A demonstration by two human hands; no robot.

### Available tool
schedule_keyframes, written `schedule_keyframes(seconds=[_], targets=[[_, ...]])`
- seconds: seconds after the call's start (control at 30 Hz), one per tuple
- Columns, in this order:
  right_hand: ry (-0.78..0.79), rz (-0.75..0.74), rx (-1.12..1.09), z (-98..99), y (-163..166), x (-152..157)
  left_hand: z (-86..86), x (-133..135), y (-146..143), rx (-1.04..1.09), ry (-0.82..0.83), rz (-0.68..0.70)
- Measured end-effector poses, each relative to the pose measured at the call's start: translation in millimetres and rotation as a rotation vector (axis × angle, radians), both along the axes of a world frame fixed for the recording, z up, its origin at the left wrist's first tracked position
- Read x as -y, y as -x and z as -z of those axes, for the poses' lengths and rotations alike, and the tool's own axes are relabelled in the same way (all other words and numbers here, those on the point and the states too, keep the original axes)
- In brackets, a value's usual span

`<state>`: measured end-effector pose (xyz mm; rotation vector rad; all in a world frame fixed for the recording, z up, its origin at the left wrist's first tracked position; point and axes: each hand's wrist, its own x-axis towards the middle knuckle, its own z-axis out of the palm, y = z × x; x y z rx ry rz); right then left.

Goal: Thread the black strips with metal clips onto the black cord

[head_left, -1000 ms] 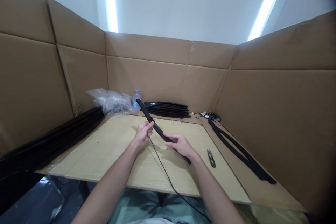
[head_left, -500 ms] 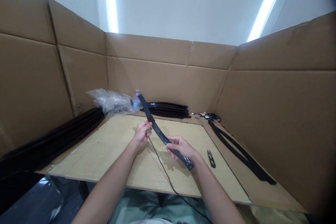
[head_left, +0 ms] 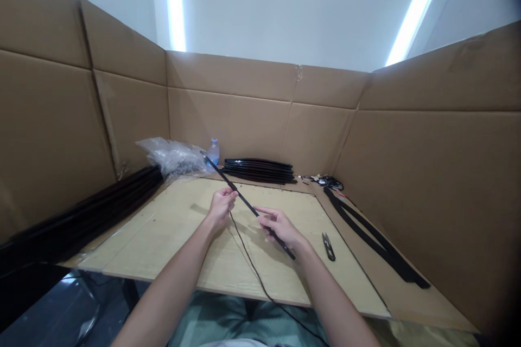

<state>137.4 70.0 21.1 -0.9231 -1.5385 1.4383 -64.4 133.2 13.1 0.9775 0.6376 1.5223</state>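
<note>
A long, slightly curved black strip [head_left: 247, 203] is held in the air above the table, turned so that its narrow edge faces me. My left hand [head_left: 222, 205] pinches a dark band or wrap around the strip, left of its middle. My right hand [head_left: 280, 227] grips the strip nearer its lower right end, with the index finger stretched along it. From my left hand a thin dark cord [head_left: 252, 263] hangs down over the table edge to my lap. Whether the cord is the same material as the wrap, I cannot tell.
Black thread snips [head_left: 328, 247] lie right of my right hand. Two dark strips [head_left: 376, 238] rest along the right side. Stacked black strips [head_left: 258, 170], a water bottle [head_left: 214, 153] and clear plastic bags [head_left: 175, 157] are at the back. More long black pieces [head_left: 89, 214] line the left. Cardboard walls [head_left: 228, 108] enclose the table.
The strip has been rotated about its length, from its broad face showing to its thin edge showing. My right index finger has straightened along it; my left hand keeps its pinch.
</note>
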Motion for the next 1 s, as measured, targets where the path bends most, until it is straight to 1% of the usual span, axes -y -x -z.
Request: schedule_keyframes(seconds=[0.13,0.27,0.4,0.5,0.63,0.73,0.9,1.0], targets=[[-0.015,0.035,-0.007,3.6,2.5,-0.5,-2.6,3.0,-0.1,-0.001,-0.029,0.017],[0.01,0.041,-0.087,5.8,4.0,0.9,-4.8,6.2,-1.1,0.004,-0.046,0.069],[0.027,0.026,-0.074,4.5,3.4,1.8,-4.9,7.7,-2.6,0.012,-0.042,0.072],[-0.019,0.024,-0.062,1.7,3.0,2.0,-4.6,8.1,-2.7,0.023,-0.042,0.074],[-0.032,0.045,-0.088,-1.8,3.4,3.2,-4.3,7.8,-2.0,0.03,-0.06,0.071],[-0.062,0.061,-0.11,-2.4,3.7,3.5,-3.1,6.5,-2.0,0.015,-0.042,0.057],[-0.182,0.125,-0.029,-1.1,1.4,0.7,0.3,5.3,-4.4,-0.103,-0.02,-0.002],[-0.196,0.144,-0.012,-0.5,-2.1,-2.4,-0.4,7.7,-5.7,-0.158,-0.021,0.019]])
